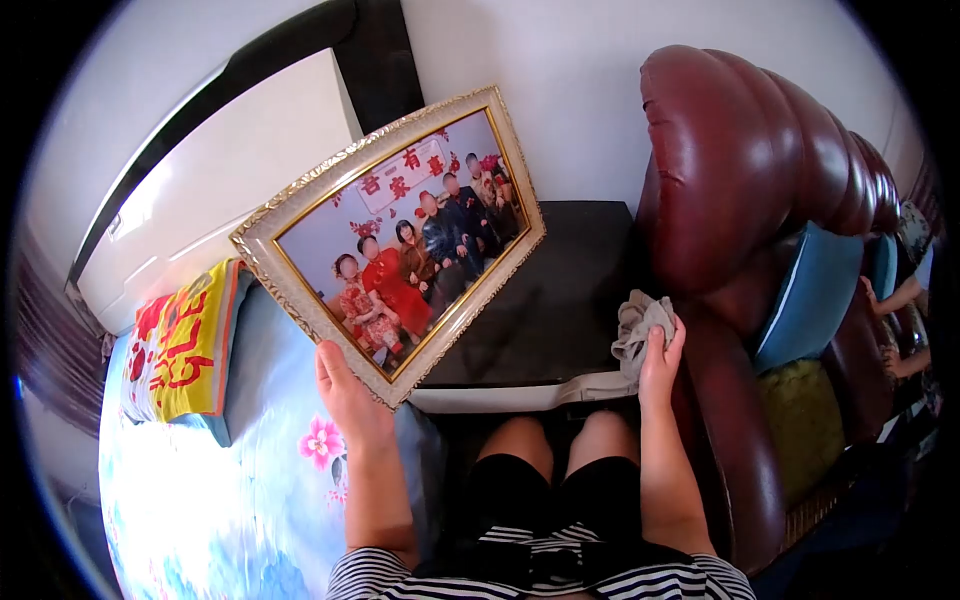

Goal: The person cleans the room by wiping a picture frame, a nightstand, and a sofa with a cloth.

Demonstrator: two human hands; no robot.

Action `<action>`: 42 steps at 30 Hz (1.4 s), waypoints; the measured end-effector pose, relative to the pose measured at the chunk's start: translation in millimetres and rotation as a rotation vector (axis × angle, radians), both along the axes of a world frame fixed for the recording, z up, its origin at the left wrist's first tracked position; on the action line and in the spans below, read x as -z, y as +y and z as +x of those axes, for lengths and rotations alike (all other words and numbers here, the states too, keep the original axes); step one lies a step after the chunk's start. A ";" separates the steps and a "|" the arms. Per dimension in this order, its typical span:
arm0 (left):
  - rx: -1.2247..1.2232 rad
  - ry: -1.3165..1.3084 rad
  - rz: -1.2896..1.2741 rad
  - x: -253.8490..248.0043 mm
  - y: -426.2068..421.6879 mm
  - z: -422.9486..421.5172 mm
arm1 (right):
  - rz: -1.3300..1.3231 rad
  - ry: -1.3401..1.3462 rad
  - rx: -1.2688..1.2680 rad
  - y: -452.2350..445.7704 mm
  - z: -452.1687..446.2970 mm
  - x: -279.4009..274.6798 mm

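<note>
Near the black cabinet (pixel 585 270), we grip the framed photo (pixel 405 245) with left hand (pixel 355 402) and grey cloth (pixel 632 330) with right hand (pixel 660 372); next move seems to need steady support.

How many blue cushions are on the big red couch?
2. One blue cushion leans on the near part of the couch. A smaller-looking blue cushion peeks out farther right, partly covered. More could be hidden there.
</note>
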State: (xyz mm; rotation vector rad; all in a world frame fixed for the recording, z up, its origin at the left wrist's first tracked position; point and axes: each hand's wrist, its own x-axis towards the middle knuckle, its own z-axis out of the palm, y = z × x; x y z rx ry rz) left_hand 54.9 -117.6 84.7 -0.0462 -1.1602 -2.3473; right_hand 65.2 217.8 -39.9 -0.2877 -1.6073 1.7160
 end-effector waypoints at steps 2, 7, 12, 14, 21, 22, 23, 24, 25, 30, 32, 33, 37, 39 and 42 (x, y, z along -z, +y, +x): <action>-0.008 0.024 -0.017 0.0 1.3 3.5 | -0.001 -0.010 -0.003 0.0 0.1 -2.2; -0.051 0.013 -0.023 0.3 6.7 9.2 | 0.171 -0.089 0.032 4.0 -2.4 6.0; -0.036 0.037 -0.065 -3.1 9.5 15.1 | 0.465 -0.097 0.149 1.2 -4.8 18.0; -0.044 0.019 -0.079 -2.8 8.4 15.8 | 0.675 -0.075 0.131 -3.5 -1.9 11.3; -0.078 0.018 -0.032 -10.6 19.7 21.4 | 0.776 -0.091 0.100 -11.9 -0.1 -5.4; -0.089 0.019 -0.046 -11.2 20.4 22.6 | 0.778 -0.120 0.079 -11.9 0.5 -7.0; -0.090 0.026 -0.044 -10.4 20.0 23.2 | 0.780 -0.112 0.081 -11.9 0.4 -6.5; -0.098 0.026 -0.058 -7.9 19.0 21.5 | 0.795 -0.110 0.084 -12.1 -2.0 -3.2; -0.105 0.024 -0.072 -6.4 17.7 22.1 | 0.810 -0.112 0.087 -12.7 -2.2 -1.6; -0.100 0.021 -0.096 -2.9 17.2 23.1 | 0.813 -0.096 0.074 -18.6 -1.1 2.3; -0.100 0.014 -0.094 1.4 13.4 20.5 | 0.818 -0.163 0.034 -18.9 0.9 1.1; -0.098 0.019 -0.086 10.2 4.3 19.3 | 0.825 -0.127 0.037 -17.1 -0.7 4.9; -0.317 -0.161 -0.042 24.1 -0.5 15.5 | 0.816 -0.109 -0.006 -22.1 4.7 8.8; -0.235 -0.086 -0.178 52.3 -14.9 3.4 | 0.824 -0.248 -0.042 -21.5 5.7 5.2; -0.043 -0.014 -0.300 78.2 30.6 -18.5 | 0.801 -0.269 -0.081 -12.9 4.4 18.5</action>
